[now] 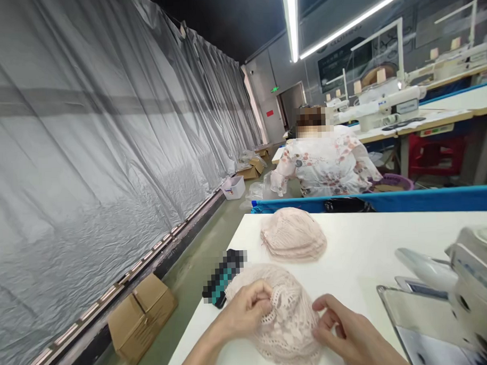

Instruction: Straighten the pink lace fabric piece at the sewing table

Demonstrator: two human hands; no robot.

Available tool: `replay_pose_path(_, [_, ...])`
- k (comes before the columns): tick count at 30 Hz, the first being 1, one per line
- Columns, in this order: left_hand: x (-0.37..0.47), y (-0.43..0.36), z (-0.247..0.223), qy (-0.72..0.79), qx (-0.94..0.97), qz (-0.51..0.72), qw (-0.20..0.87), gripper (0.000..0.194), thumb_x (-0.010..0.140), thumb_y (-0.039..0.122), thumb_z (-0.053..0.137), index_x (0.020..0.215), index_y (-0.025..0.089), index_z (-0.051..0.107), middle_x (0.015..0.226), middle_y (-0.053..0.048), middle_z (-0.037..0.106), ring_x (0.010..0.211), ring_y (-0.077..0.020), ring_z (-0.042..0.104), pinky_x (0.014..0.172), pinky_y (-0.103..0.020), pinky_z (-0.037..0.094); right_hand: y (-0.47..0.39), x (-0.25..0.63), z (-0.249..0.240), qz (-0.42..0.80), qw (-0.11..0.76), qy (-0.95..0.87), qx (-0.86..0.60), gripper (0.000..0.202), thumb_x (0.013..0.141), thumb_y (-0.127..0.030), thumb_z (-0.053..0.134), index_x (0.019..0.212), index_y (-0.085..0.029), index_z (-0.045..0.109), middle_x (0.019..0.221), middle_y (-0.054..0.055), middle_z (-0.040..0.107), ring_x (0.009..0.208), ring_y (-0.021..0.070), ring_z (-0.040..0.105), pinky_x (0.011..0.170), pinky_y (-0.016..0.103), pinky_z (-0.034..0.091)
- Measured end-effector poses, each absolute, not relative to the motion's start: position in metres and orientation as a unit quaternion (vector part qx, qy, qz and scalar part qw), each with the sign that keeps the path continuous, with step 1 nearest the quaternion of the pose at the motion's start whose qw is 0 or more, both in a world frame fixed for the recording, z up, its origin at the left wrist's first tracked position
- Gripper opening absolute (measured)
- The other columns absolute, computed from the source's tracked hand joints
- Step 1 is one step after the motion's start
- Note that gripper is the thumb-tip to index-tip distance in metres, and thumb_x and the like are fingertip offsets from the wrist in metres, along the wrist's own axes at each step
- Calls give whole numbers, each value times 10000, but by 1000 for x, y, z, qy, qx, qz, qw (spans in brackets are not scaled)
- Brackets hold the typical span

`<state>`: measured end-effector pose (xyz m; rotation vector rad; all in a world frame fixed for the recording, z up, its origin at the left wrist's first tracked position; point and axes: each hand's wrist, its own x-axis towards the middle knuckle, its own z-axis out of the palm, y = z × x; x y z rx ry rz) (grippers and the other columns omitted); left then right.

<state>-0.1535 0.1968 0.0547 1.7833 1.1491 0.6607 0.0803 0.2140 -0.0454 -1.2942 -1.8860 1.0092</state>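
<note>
Both hands pinch pink lace piece flat on white counter: left hand fingers pressed on top edge, right hand fingers gripping side. Risk: delicate openwork could snag or stretch if pulled unevenly.

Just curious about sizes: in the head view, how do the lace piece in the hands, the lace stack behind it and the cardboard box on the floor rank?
1. Lace piece, nearest the camera.
2. Cardboard box and lace stack look alike; differing distance leaves them unranked.
</note>
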Motion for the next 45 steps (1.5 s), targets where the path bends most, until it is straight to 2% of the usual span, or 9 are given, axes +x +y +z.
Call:
replay_pose_path(8, [-145, 186, 55, 518, 706, 277, 397, 213, 921, 386, 509, 822, 205, 454, 621, 80, 313, 584, -104, 290, 568, -253, 211, 216, 80, -30, 455, 332, -666, -489, 177, 730, -350, 561, 877, -270, 504, 627, -65, 607, 610, 180, 536, 575, 271, 310])
replay_pose_path(13, [-137, 173, 59, 530, 722, 283, 343, 135, 928, 278, 467, 854, 186, 533, 678, 39, 465, 642, -126, 407, 617, -263, 287, 217, 78, -16, 519, 351, -634, -453, 178, 653, -324, 576, 804, -252, 515, 522, -97, 474, 527, 132, 427, 530, 255, 273])
replay_pose_path(16, [-134, 164, 56, 525, 742, 272, 315, 173, 929, 265, 488, 1013, 188, 617, 913, -34, 648, 833, -173, 559, 770, -287, 397, 217, 76, -10, 568, 354, -598, -441, 215, 620, -381, 561, 788, -254, 516, 490, -119, 411, 427, 96, 319, 451, 243, 222])
replay_pose_path(19, [-130, 159, 40, 513, 772, 261, 271, 393, 826, 215, 620, 1217, 225, 592, 1114, -65, 672, 983, -218, 601, 893, -329, 432, 213, 74, 0, 610, 361, -556, -435, 265, 580, -436, 561, 765, -254, 507, 447, -132, 368, 395, 80, 270, 416, 231, 175])
replay_pose_path(22, [-123, 160, 9, 462, 833, 283, 107, 497, 656, 133, 697, 1138, 224, 615, 1103, -97, 668, 948, -261, 613, 822, -354, 444, 206, 74, 15, 645, 370, -513, -429, 244, 619, -404, 566, 798, -242, 531, 454, -127, 379, 443, 77, 256, 445, 222, 154])
replay_pose_path(27, [-107, 164, -24, 465, 824, 284, -156, 186, 711, 107, 606, 850, 230, 626, 919, -101, 650, 753, -243, 576, 703, -357, 366, 199, 73, 31, 688, 382, -466, -404, 224, 622, -308, 575, 825, -216, 590, 475, -115, 384, 516, 83, 203, 490, 217, 145])
replay_pose_path(34, [-110, 170, 24, 491, 800, 345, -1, 298, 861, 85, 383, 1058, 186, 583, 939, -105, 635, 875, -257, 582, 774, -365, 401, 205, 62, 47, 697, 428, -440, -371, 214, 600, -311, 699, 766, -187, 648, 503, -103, 392, 510, 71, 291, 500, 177, 231])
replay_pose_path(41, [-116, 169, 55, 511, 787, 341, 56, 454, 634, 39, 457, 1032, 167, 632, 999, -111, 648, 939, -265, 572, 847, -380, 420, 201, 48, 74, 647, 493, -460, -357, 300, 534, -365, 711, 752, -168, 650, 584, -79, 421, 500, 69, 319, 475, 196, 227])
replay_pose_path(45, [-118, 143, 95, 510, 763, 386, 93, 369, 782, 79, 412, 1026, 177, 670, 957, -74, 670, 863, -204, 578, 805, -315, 423, 173, 58, 88, 598, 505, -524, -336, 299, 635, -416, 714, 798, -168, 677, 537, -61, 454, 495, 105, 364, 496, 230, 285])
